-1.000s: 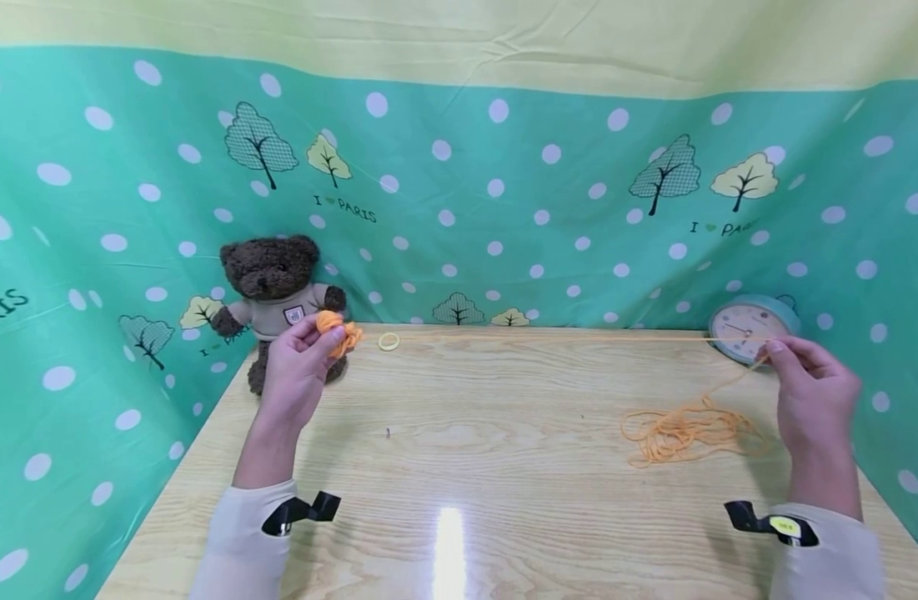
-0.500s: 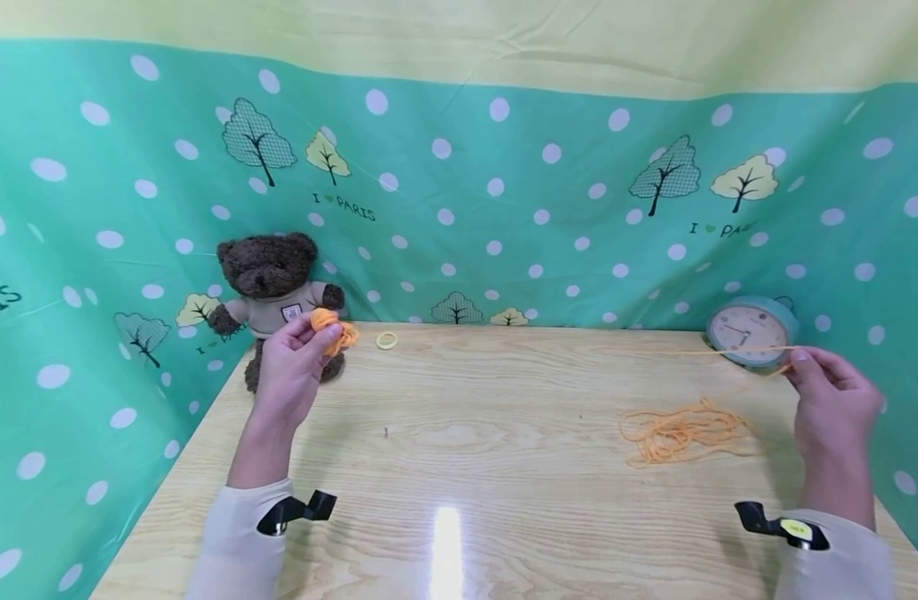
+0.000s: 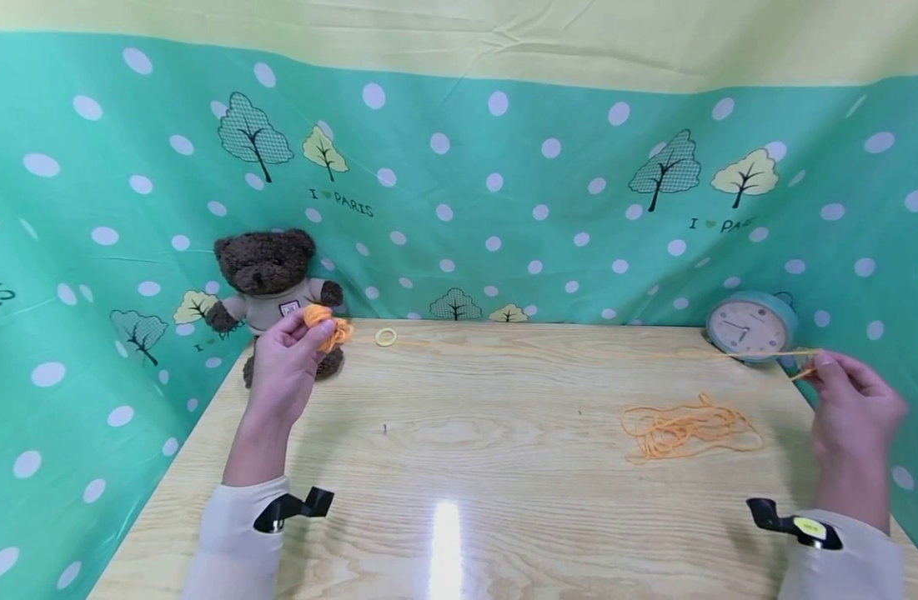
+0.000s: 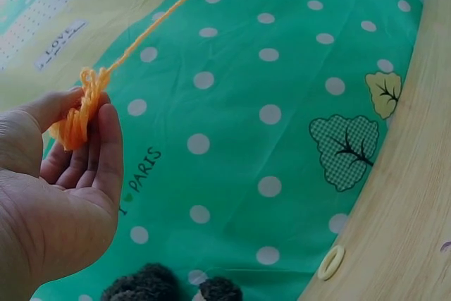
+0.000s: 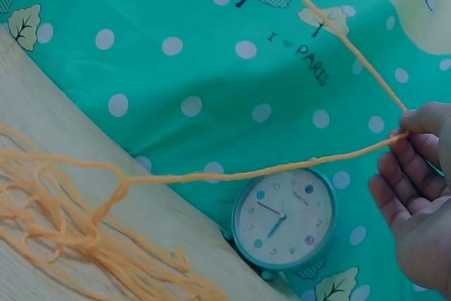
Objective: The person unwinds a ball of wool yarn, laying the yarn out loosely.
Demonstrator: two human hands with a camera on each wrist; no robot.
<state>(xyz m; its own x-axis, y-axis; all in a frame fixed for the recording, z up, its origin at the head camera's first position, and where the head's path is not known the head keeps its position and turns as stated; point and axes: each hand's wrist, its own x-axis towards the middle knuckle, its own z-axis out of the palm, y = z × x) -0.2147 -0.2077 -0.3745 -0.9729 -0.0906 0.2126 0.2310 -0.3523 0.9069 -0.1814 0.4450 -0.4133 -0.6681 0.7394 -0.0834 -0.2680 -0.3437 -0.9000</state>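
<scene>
1. Head view: left hand (image 3: pixel 283 371) pinches the yarn bundle (image 3: pixel 318 317); right hand (image 3: pixel 855 417) pinches the strand (image 5: pixel 352 47).
2. That strand runs nearly level, left to right.
3. The yarn pile (image 3: pixel 679 433) lies on the table (image 3: pixel 504 508).

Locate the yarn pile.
In the head view, the pile lies right of centre on the table, below the clock and left of the right hand.

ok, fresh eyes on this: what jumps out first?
Probably the orange strand running between the person's hands, above the table: the left hand pinches a small yarn bundle, the right hand the strand. Next, likely the dark brown teddy bear at the back left, then the loose yarn pile on the table's right side.
</scene>
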